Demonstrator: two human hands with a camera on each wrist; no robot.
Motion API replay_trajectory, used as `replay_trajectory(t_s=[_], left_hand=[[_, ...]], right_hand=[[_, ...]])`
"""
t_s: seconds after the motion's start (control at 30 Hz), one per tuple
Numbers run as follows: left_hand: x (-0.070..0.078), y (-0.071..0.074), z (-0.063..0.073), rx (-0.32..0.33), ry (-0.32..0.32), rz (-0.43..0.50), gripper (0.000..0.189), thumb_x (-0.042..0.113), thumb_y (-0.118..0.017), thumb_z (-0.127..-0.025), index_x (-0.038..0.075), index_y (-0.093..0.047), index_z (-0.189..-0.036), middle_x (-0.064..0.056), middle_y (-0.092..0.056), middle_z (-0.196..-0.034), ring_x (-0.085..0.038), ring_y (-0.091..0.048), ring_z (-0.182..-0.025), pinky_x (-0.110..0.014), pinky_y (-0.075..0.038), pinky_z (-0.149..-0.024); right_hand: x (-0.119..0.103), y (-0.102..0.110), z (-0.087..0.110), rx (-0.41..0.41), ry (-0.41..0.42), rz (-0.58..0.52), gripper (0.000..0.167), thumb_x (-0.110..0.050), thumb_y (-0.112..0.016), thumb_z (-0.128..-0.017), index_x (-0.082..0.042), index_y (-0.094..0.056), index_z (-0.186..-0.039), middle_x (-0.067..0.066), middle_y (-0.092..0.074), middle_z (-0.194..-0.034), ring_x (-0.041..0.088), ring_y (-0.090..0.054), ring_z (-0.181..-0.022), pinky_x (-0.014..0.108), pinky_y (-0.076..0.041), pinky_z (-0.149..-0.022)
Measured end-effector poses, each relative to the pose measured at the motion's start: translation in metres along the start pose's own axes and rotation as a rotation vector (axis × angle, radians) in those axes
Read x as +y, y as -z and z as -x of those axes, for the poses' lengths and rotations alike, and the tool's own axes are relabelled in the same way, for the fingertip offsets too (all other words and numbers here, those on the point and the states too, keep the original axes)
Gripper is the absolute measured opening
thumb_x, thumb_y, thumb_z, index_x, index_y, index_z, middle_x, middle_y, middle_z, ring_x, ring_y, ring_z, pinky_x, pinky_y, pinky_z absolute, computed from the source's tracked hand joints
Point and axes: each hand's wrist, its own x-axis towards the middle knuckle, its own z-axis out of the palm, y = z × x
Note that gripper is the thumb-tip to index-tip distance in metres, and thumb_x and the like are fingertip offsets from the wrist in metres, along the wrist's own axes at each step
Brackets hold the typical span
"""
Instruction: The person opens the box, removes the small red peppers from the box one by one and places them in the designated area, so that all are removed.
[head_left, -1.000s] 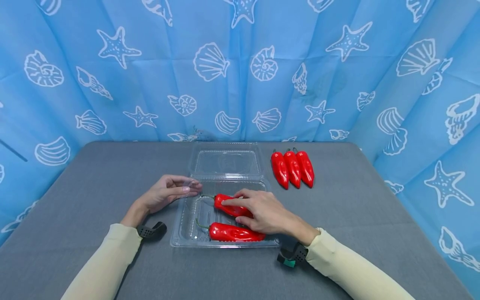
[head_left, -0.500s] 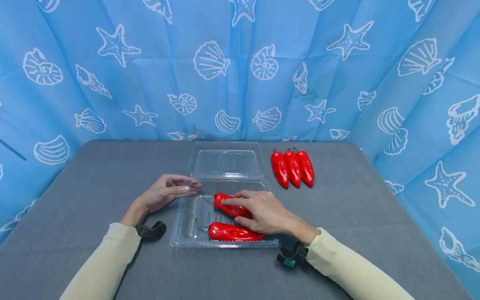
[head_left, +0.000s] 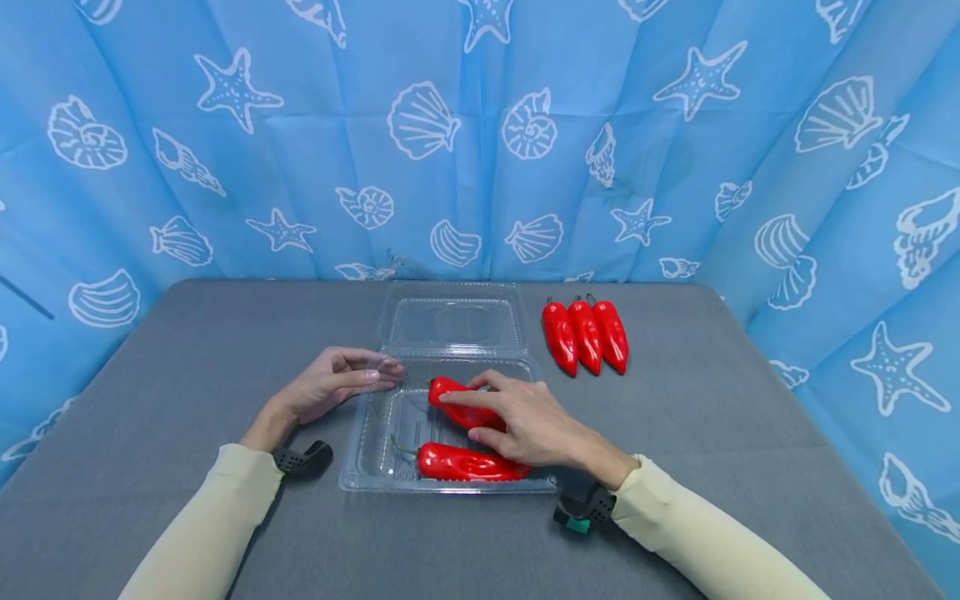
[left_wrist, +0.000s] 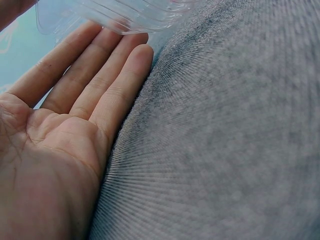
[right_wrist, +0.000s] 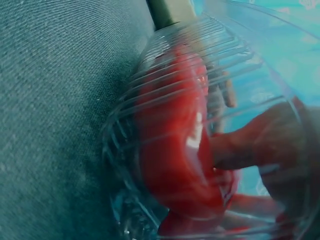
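Note:
A clear plastic clamshell container lies with its lid folded back, holding two red peppers. My right hand grips the farther red pepper between thumb and fingers, covering its right end. The nearer red pepper lies along the front wall, its green stem pointing left. In the right wrist view, a red pepper shows blurred through the ribbed wall. My left hand is at the container's left rim. Its extended fingers reach the plastic edge in the left wrist view.
Three red peppers lie side by side to the right of the clear lid. A grey cloth covers the table, and a blue shell-patterned curtain hangs behind it.
The farther pepper's left end has risen a little in the right hand's grip, and its stem no longer shows against the container floor. My left hand has stayed in place.

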Motion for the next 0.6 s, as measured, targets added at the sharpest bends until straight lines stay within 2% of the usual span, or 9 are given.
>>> replay_trajectory(t_s=[0.1,0.3,0.6], left_hand=[[0.0,0.0,0.0,0.005,0.003,-0.006,0.04,0.001,-0.06,-0.098,-0.013,-0.055,-0.135,-0.02,-0.065,-0.132,-0.028,-0.064,-0.122,-0.04,-0.051,-0.104],[0.001,0.0,-0.001,0.014,0.009,-0.016,0.04,0.0,-0.061,-0.097,-0.014,-0.054,-0.135,-0.022,-0.064,-0.133,-0.028,-0.064,-0.123,-0.04,-0.051,-0.103],[0.0,0.002,0.0,-0.006,-0.009,-0.008,0.039,-0.001,-0.059,-0.098,-0.014,-0.055,-0.134,-0.023,-0.064,-0.132,-0.03,-0.063,-0.123,-0.04,-0.051,-0.103]], right_hand=[[0.001,0.0,0.0,0.027,-0.006,-0.055,0.061,-0.026,-0.077,-0.09,-0.035,-0.055,-0.147,0.002,-0.057,-0.134,0.014,-0.057,-0.102,0.025,-0.052,-0.068],[0.002,0.004,0.0,0.078,0.0,-0.225,0.064,-0.023,-0.076,-0.091,-0.035,-0.052,-0.149,0.001,-0.052,-0.138,0.018,-0.053,-0.113,0.03,-0.057,-0.078],[0.008,0.01,-0.002,0.176,0.044,-0.468,0.064,-0.011,-0.077,-0.089,-0.024,-0.055,-0.147,0.003,-0.052,-0.137,0.023,-0.049,-0.123,0.04,-0.061,-0.084]])
